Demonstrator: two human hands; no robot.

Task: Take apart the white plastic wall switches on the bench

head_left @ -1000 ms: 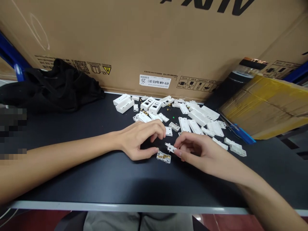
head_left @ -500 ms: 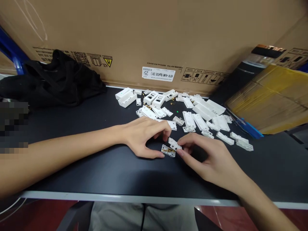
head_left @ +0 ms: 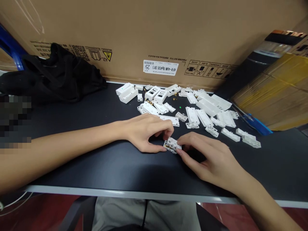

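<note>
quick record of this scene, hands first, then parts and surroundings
left hand: thumb at the left end of the brass-fitted base; firm grip unclear
right hand: pinching small white piece over the base; full seating unclear
loose parts: white plastic pieces scattered beyond the hands
surface: black tabletop
behind: large cardboard box with white label
far left: black cloth

Carton (head_left: 120, 32) reads "A2L" — label (head_left: 160, 67), "KFR-46W/BpR3E (B1)", "25".
</note>
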